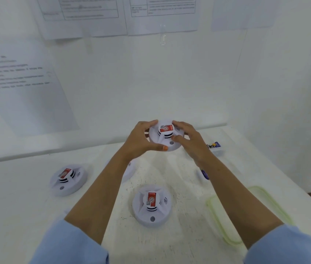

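Note:
A round white smoke detector [165,139] with a red label on its raised centre is held up above the table between both hands. My left hand [141,141] grips its left rim, thumb under the front edge. My right hand [189,141] grips its right side, fingers curled over the top and thumb on the front face. Two more such detectors lie on the table, one at the left [68,180] and one near the front centre [151,205]. A further white one [130,170] is mostly hidden behind my left forearm.
The white table [27,206] meets a white wall with taped paper sheets [23,88]. A translucent green-rimmed lid [246,212] lies at the right. A small clear box with a label [215,147] sits behind my right hand, and a purple item [205,174] peeks beside my right forearm.

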The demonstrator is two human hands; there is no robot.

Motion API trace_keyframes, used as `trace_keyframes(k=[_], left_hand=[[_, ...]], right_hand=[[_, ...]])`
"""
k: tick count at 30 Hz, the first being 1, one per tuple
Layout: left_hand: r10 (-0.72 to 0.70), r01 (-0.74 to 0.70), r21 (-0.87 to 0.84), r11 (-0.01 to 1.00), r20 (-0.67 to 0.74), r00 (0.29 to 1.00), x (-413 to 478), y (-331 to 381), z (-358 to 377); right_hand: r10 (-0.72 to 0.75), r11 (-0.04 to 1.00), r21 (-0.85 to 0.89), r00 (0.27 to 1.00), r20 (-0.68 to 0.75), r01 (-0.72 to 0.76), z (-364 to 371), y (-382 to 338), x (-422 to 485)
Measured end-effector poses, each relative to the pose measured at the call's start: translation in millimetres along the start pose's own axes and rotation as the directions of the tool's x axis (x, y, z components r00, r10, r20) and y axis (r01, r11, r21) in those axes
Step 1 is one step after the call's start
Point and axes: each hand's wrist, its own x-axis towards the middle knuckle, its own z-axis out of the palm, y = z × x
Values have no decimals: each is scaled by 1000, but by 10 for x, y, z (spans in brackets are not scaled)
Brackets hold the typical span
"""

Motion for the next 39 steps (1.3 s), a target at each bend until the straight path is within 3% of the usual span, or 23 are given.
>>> trace_keyframes(k=[9,12,15,18,21,24,26,29,31,33,36,39], left_hand=[[22,-16,88,996,-62,998,32,520,634],[52,-45,97,994,-71,996,97,696,947],[10,-6,71,997,-56,998,185,736,1226],[-18,17,122,992,11,1000,277,730,1432],[-133,122,153,981,63,989,303,705,1550],[-146,142,74,987,51,988,308,663,1580],[-149,152,-87,985,41,988,316,640,1561],[-113,113,-330,937,20,993,309,615,1546],[-37,36,-353,935,4,999,337,571,1538],[-14,22,-354,935,26,1000,318,615,1538],[9,5,-326,945,42,999,332,567,1535],[14,-10,-315,949,11,1000,301,555,1518]], right_hand=[[-36,997,74,994,107,28,-842,19,8],[-6,983,182,989,146,-21,-1152,81,52],[20,969,237,983,181,-64,-1395,143,84],[37,976,202,977,209,-80,-1548,209,112],[17,988,146,965,262,-57,-1587,228,124],[24,959,260,950,312,-110,-1621,186,157],[95,911,362,953,287,-200,-1668,195,219],[247,917,228,916,317,-326,-1706,264,273],[286,909,161,857,429,-384,-1679,320,265],[253,879,239,830,497,-412,-1641,340,251],[189,818,409,862,470,-403,-1627,336,265],[176,844,403,893,415,-354,-1643,351,301]])
